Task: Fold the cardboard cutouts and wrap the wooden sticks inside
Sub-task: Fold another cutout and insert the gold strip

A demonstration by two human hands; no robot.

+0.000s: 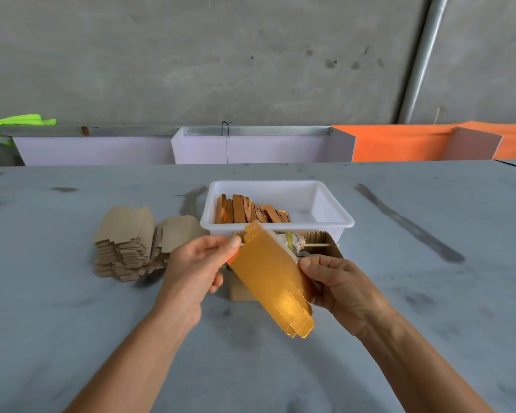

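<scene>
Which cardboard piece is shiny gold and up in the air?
The gold cutout held between both hands. The plain brown cutouts lie stacked on the table, and the folded gold ones sit in the white tray.

The person's two arms show from the lower edge of the view up to the hands, and both are bare along their whole visible length, with no sleeve reaching the forearms. The left hand (195, 265) and the right hand (338, 283) wear no gloves, rings or wristbands. The fingernails are short and unpainted.
</scene>
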